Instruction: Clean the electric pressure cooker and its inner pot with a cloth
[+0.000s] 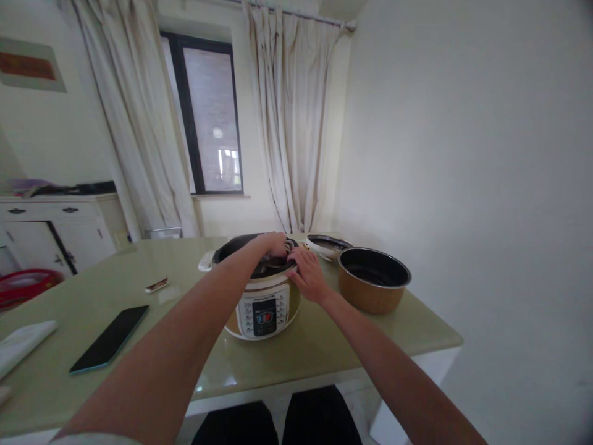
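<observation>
An electric pressure cooker (264, 309) stands on the table with its top uncovered and its control panel facing me. My left hand (277, 244) reaches across its opening to the far right of the rim, fingers closed on what looks like a crumpled greyish cloth (290, 245). My right hand (308, 275) grips the right side of the cooker's rim, thumb toward the front and fingers over the edge. Right of the cooker sits its inner pot (374, 296), brown outside and dark inside. Behind that pot lies a round white lid (327, 247), dark side up.
The pale green table (278, 371) has its right corner near the wall. On its left lie a dark phone-like slab (110, 339), a small brown-and-white item (156, 285) and a white object (23, 346). A red basin (28, 287) and white cabinet (50, 228) stand beyond.
</observation>
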A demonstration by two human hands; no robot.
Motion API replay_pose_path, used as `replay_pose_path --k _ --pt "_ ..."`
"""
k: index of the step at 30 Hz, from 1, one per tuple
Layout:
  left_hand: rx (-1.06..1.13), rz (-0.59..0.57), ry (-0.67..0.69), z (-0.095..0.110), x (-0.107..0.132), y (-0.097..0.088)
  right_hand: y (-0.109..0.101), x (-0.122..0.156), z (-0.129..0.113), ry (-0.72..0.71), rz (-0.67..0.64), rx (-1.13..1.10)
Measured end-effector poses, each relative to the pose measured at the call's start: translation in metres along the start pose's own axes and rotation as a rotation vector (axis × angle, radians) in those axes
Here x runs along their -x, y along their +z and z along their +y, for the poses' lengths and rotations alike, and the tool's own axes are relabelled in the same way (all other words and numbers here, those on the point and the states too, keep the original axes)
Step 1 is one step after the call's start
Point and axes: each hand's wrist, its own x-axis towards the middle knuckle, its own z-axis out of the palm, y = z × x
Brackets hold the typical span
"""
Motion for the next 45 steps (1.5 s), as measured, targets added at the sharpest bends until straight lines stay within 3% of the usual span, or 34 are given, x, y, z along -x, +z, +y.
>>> replay_pose_path --k 3,6,14,20,25,30,34,37,41,45 --pt "-0.060 0.078 -0.152 0.002 0.004 0.005 -0.001 0.000 -0.001 0.002 0.011 0.003" --pt "-0.130 0.140 -0.219 -0.006 0.016 0.003 -0.004 0.000 -0.002 -0.017 0.009 -0.014" --pt "-0.227 0.168 -0.326 -0.062 0.053 -0.016 -0.006 0.001 -0.003 -0.014 0.006 -0.017" --pt "-0.176 0.100 -0.389 -0.085 0.051 -0.026 -0.007 0.000 -0.004 -0.023 0.012 -0.043" --pt "0.047 -0.106 -0.411 -0.101 0.038 -0.035 -0.006 0.001 -0.003 -0.017 0.029 -0.055" --pt "0.152 -0.208 -0.411 -0.114 0.049 -0.044 -0.004 0.002 -0.002 -0.013 0.034 -0.062" --pt "0.135 -0.117 -0.382 -0.125 0.067 -0.053 -0.005 0.001 -0.002 -0.016 0.022 -0.061" --pt "0.088 0.050 -0.379 -0.136 0.076 -0.052 -0.005 0.001 -0.002 -0.023 0.019 -0.060" --pt "-0.008 0.374 -0.532 -0.147 0.076 -0.030 -0.004 0.001 -0.002 -0.025 0.029 -0.039" --pt "0.059 0.400 -0.613 -0.139 0.065 -0.007 -0.002 0.001 -0.002 -0.019 0.036 -0.020"
